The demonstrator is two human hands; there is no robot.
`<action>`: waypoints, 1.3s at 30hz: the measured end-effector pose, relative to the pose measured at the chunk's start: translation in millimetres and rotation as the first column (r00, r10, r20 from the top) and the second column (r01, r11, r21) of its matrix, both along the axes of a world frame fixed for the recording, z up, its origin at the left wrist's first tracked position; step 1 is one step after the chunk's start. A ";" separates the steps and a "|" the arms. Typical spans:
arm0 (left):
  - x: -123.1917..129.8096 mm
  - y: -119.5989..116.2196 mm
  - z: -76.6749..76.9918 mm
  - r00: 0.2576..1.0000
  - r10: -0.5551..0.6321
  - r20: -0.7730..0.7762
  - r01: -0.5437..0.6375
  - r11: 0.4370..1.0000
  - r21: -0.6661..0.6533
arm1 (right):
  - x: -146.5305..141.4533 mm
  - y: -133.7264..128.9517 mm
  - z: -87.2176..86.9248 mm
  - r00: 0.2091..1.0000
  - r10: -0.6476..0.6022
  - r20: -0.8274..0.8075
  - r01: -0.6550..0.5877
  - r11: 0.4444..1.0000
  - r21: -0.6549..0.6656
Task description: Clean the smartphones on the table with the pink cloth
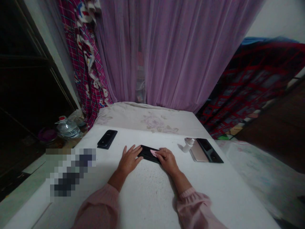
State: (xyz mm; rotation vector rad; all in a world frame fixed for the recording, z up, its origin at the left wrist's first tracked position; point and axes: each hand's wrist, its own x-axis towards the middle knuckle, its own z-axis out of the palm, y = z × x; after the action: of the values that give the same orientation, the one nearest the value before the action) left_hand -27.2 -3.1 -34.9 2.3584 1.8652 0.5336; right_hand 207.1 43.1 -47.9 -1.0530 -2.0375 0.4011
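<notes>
A flat black case-like object [148, 154] lies on the white table [147, 197] between my hands. My left hand [130, 160] rests with fingers spread on its left end. My right hand [167, 160] has its fingers pressed together over the right part, pinching a small pink cloth [153, 153] against the black surface. To the right stands a small white spray bottle [188, 145], upright beside a gold-coloured flat device [198, 152]. A dark glossy panel [211, 151] adjoins that device.
A black phone on a dark case [107, 138] lies at the back left. Nearer on the left, a dark item is pixelated. Purple curtains [176, 57] hang behind the table. A large water bottle [68, 127] stands beyond the left edge.
</notes>
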 end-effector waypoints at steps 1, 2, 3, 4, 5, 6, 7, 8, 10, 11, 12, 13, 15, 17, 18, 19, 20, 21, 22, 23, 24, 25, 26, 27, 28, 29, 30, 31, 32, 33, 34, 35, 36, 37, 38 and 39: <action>0.2 -0.3 0.5 1.000 -0.001 0.001 0.001 1.000 -0.002 | 2.2 -2.8 0.2 0.999 0.046 -0.021 -0.046 0.999 -0.007; 0.4 -0.7 0.9 1.000 -0.004 0.002 0.004 1.000 -0.001 | 4.3 -5.7 0.8 0.996 0.082 -0.036 -0.083 0.996 -0.015; 0.7 -1.2 1.1 1.000 -0.008 0.004 0.008 1.000 0.004 | 6.0 -8.4 1.8 0.993 0.110 -0.041 -0.111 0.994 -0.018; 0.9 -1.8 1.2 1.000 -0.013 0.006 0.013 1.000 0.010 | 7.3 -10.6 3.1 0.991 0.129 -0.033 -0.130 0.991 -0.016; 1.1 -2.5 1.1 1.000 -0.017 0.009 0.017 1.000 0.015 | 8.0 -12.3 4.5 0.991 0.137 -0.014 -0.137 0.991 -0.012; 1.3 -3.1 1.0 1.000 -0.018 0.010 0.018 1.000 0.018 | 7.8 -13.3 6.0 0.991 0.130 0.014 -0.130 0.991 -0.009; 1.5 -3.7 0.9 1.000 -0.019 0.011 0.019 1.000 0.019 | 6.8 -13.7 7.4 0.993 0.109 0.051 -0.109 0.994 -0.008; 1.7 -4.2 0.8 1.000 -0.019 0.012 0.019 1.000 0.017 | 4.8 -13.5 8.7 0.993 0.072 0.093 -0.072 0.997 -0.010; 1.8 -4.7 0.9 1.000 -0.021 0.011 0.021 1.000 0.009 | -1.3 -11.7 11.0 0.985 -0.035 0.169 0.038 0.999 -0.017; 1.8 -4.8 1.0 1.000 -0.023 0.009 0.023 1.000 0.005 | -5.0 -10.4 11.7 0.976 -0.092 0.199 0.097 0.995 -0.018; 1.8 -4.8 1.1 1.000 -0.025 0.008 0.025 1.000 0.003 | -8.7 -8.7 12.2 0.964 -0.144 0.222 0.151 0.988 -0.015; 1.8 -4.8 1.2 1.000 -0.027 0.007 0.027 1.000 0.004 | -12.1 -7.0 12.3 0.952 -0.189 0.241 0.197 0.980 -0.012; 1.8 -4.8 1.3 1.000 -0.029 0.008 0.029 0.999 0.015 | -16.7 -3.2 11.3 0.934 -0.241 0.263 0.255 0.967 -0.019; 1.8 -5.0 1.2 0.999 -0.030 0.012 0.030 0.999 0.024 | -17.8 0.1 8.5 0.937 -0.252 0.244 0.269 0.962 -0.038; 1.9 -5.2 1.1 0.999 -0.031 0.013 0.030 0.999 0.025 | -17.2 1.4 6.7 0.944 -0.249 0.218 0.264 0.964 -0.042; 2.0 -5.3 1.0 0.999 -0.030 0.015 0.030 0.999 0.026 | -16.2 2.2 4.9 0.952 -0.242 0.188 0.254 0.967 -0.038; 2.0 -5.5 0.9 0.999 -0.030 0.017 0.029 0.999 0.027 | -15.0 2.7 3.1 0.959 -0.233 0.161 0.241 0.970 -0.031; 2.1 -5.5 0.8 0.999 -0.029 0.019 0.029 0.999 0.028 | -13.8 2.7 1.7 0.965 -0.221 0.145 0.226 0.974 -0.024; 2.1 -5.5 0.7 0.999 -0.029 0.020 0.028 0.999 0.030 | -12.9 2.2 0.6 0.968 -0.207 0.140 0.212 0.977 -0.022; 2.1 -5.5 0.6 0.999 -0.029 0.021 0.028 0.999 0.030 | -12.3 1.3 0.0 0.971 -0.194 0.141 0.199 0.980 -0.025; 2.2 -5.5 0.6 0.999 -0.028 0.022 0.027 0.999 0.027 | -11.9 0.1 -0.1 0.973 -0.183 0.143 0.189 0.981 -0.030; 2.2 -5.4 0.6 0.999 -0.027 0.021 0.026 0.999 0.023 | -11.8 -1.4 0.1 0.974 -0.176 0.143 0.183 0.983 -0.034; 2.3 -5.4 0.6 1.000 -0.025 0.019 0.024 1.000 0.018 | -11.7 -3.1 0.7 0.975 -0.172 0.138 0.179 0.983 -0.034; 2.3 -5.4 0.7 1.000 -0.023 0.018 0.023 1.000 0.016 | -11.5 -4.9 1.6 0.978 -0.166 0.129 0.172 0.985 -0.033; 2.4 -5.4 0.7 1.000 -0.023 0.016 0.022 1.000 0.016 | -11.1 -6.8 2.7 0.981 -0.153 0.119 0.158 0.987 -0.034; 2.4 -5.5 0.7 1.000 -0.023 0.016 0.023 1.000 0.019 | -10.3 -8.8 3.9 0.985 -0.131 0.112 0.136 0.990 -0.039; 2.5 -5.5 0.8 1.000 -0.024 0.016 0.024 0.999 0.021 | -9.3 -10.6 5.2 0.989 -0.105 0.104 0.110 0.993 -0.047; 2.5 -5.5 0.8 1.000 -0.025 0.015 0.025 0.999 0.022 | -8.1 -12.3 6.5 0.992 -0.078 0.099 0.084 0.995 -0.056; 2.5 -5.5 0.8 1.000 -0.026 0.014 0.026 0.999 0.019 | -6.8 -13.6 7.6 0.994 -0.054 0.095 0.060 0.996 -0.066; 2.4 -5.4 0.9 1.000 -0.027 0.013 0.027 1.000 0.016 | -5.6 -14.4 8.4 0.995 -0.036 0.093 0.043 0.996 -0.075; 2.4 -5.3 1.0 1.000 -0.028 0.010 0.028 1.000 0.012 | -4.8 -14.5 9.0 0.995 -0.027 0.092 0.035 0.996 -0.083; 2.3 -5.2 1.2 1.000 -0.030 0.008 0.030 1.000 0.007 | -4.3 -13.9 9.2 0.995 -0.027 0.092 0.035 0.996 -0.088; 2.3 -5.0 1.4 0.999 -0.032 0.006 0.032 0.999 0.003 | -4.4 -12.6 9.0 0.995 -0.033 0.092 0.042 0.995 -0.091; 2.3 -4.9 1.6 0.999 -0.033 0.005 0.033 0.999 -0.001 | -5.0 -10.5 8.5 0.995 -0.048 0.091 0.056 0.994 -0.093; 2.3 -4.7 1.9 0.999 -0.035 0.005 0.035 0.999 -0.003 | -6.0 -8.0 7.8 0.994 -0.070 0.089 0.078 0.993 -0.094; 2.3 -4.6 2.1 0.999 -0.036 0.006 0.036 0.999 -0.003 | -7.5 -5.1 6.9 0.991 -0.097 0.089 0.105 0.990 -0.095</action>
State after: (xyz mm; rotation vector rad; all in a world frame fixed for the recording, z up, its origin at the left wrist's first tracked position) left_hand -24.9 -7.7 -32.8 2.3810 1.8164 0.5329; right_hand 199.5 38.0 -41.0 -1.2476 -2.0451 0.4157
